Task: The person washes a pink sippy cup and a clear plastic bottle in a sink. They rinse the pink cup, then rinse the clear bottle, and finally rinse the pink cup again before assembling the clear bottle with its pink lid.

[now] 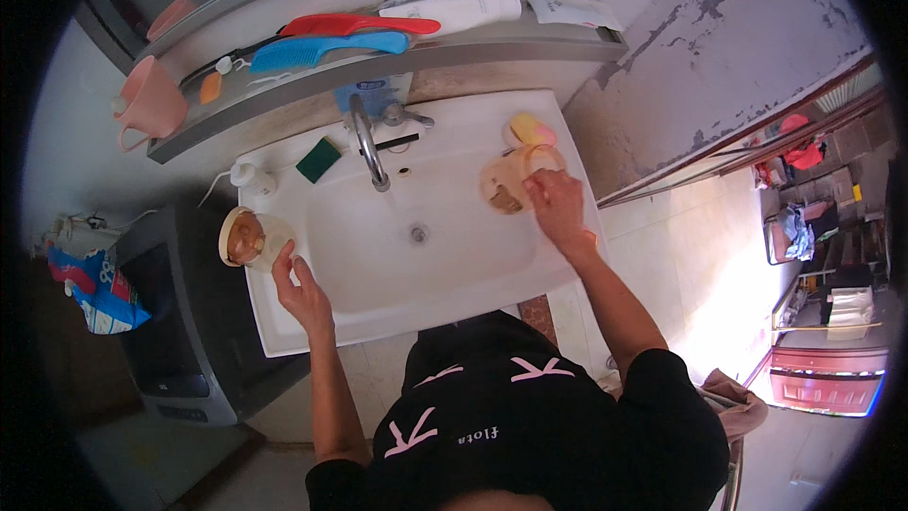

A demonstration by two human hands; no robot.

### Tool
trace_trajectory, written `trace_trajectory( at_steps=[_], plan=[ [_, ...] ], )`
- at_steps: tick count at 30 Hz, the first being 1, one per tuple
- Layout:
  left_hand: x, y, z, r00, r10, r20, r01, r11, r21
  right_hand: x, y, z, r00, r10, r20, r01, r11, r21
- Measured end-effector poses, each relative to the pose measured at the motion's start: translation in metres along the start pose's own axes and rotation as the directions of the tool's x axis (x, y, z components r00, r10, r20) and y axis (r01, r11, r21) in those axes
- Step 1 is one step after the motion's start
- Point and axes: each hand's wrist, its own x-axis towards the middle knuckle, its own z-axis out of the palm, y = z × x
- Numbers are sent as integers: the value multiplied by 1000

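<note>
At the left rim of the white washbasin (425, 277) is a clear container (273, 234) with a cream-rimmed, brownish end (243, 236). My left hand (303, 291) is beside it, fingers apart and fingertips close to its clear wall; whether they touch is unclear. On the basin's right side, my right hand (559, 209) has its bent fingers at the ring-shaped part of a translucent amber plastic container (500, 181). That container looks tilted, and my fingers hide part of it. Behind it lies a yellow and pink piece, perhaps soap (530, 129).
A curved metal faucet (365, 145) rises at the back. A green sponge (318, 160) and white bottle (253, 179) sit at the back left. Overhead, the shelf (454, 53) holds a red comb (355, 25), blue comb (326, 50), pink cup (152, 99) and tubes. A washing machine (174, 319) stands left.
</note>
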Motion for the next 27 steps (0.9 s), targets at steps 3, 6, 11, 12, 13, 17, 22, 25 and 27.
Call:
trace_trajectory(
  at_steps=[3,6,11,12,13,17,22,25,27],
  plan=[
    [-3,-3,-1,1000,-23,-9,23,1000,0,7,24,-18,996,88,19,-82,977,-196],
    [-10,-9,-6,994,-103,-40,100,993,-56,0,37,-20,998,46,-40,-56,951,-303],
    [-12,-23,-19,960,-12,-279,19,1000,23,-2,46,-14,992,10,-130,-18,998,-64],
    [-6,-18,-29,946,1,-323,30,995,91,-3,41,-19,988,16,-154,-22,999,-41],
    [-1,-14,-37,931,12,-366,45,988,145,-2,41,-20,988,38,-148,-51,995,-83],
    [24,-22,-60,890,39,-455,39,986,162,5,34,-24,994,103,-47,-113,945,-308],
    [67,-39,-72,976,-15,-215,43,991,126,14,12,-36,970,-150,-190,100,963,-249],
    [94,-62,-64,976,151,-156,-101,951,293,11,-41,-30,992,-113,-53,119,987,108],
    [100,-59,-62,986,109,-125,-52,919,390,0,-51,0,959,-282,15,268,928,259]
  ],
)
